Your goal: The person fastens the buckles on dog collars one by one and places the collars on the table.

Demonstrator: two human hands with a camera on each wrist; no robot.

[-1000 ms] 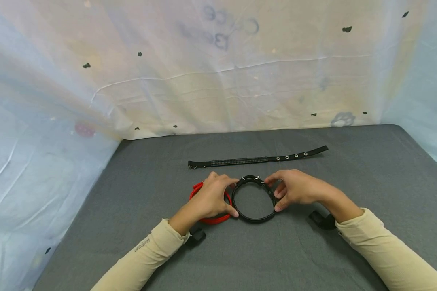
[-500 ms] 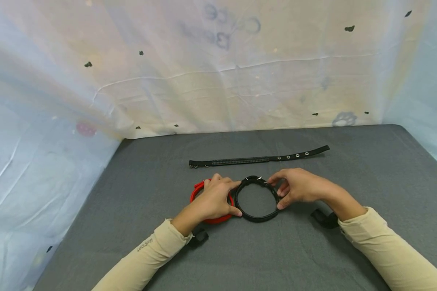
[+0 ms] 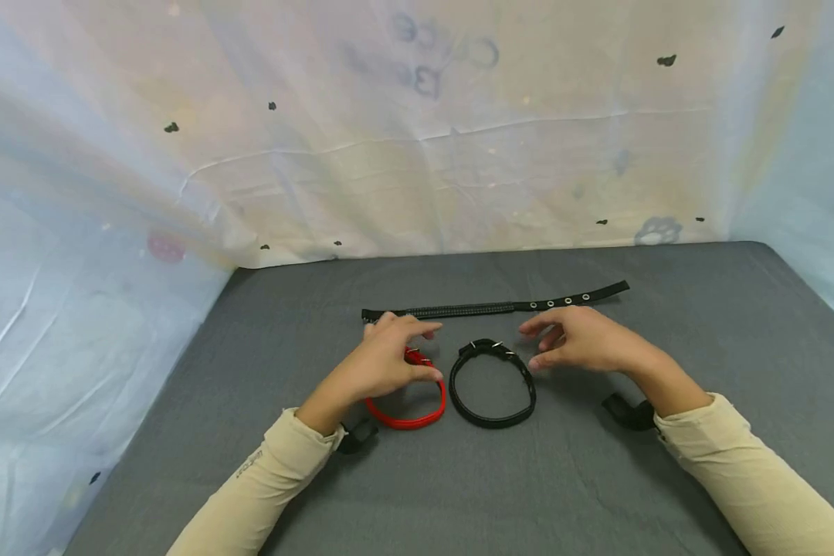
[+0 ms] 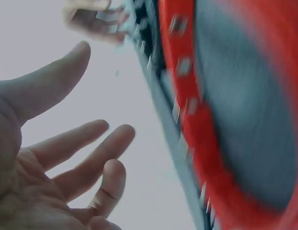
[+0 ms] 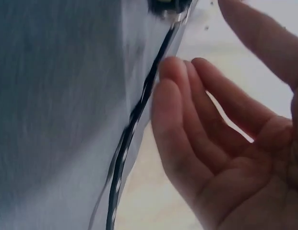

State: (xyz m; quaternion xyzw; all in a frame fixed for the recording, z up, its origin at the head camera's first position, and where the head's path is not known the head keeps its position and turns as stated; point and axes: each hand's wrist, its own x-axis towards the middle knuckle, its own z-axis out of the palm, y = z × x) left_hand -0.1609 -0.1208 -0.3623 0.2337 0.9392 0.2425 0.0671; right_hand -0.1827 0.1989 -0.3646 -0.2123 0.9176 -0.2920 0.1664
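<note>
A red buckled collar (image 3: 406,423) forms a ring on the grey cloth, and a black buckled collar (image 3: 492,422) lies in a ring just to its right. My left hand (image 3: 382,357) hovers over the red collar with fingers spread, hiding its upper left part. In the left wrist view the red collar (image 4: 206,139) with metal eyelets fills the right side, apart from the fingers. My right hand (image 3: 584,340) hangs up and right of the black collar, its fingers loosely bent around nothing. Behind both rings stretches a straight black collar (image 3: 459,310) with eyelets.
Grey cloth (image 3: 514,486) covers the table. A pale patterned sheet (image 3: 445,185) hangs behind the far edge and continues along the sides. Black straps (image 3: 628,413) sit at the wrists.
Both hands have come off the black ring-shaped collar and moved up and away from it. The left hand shifted left over the red collar; the black one stays in place.
</note>
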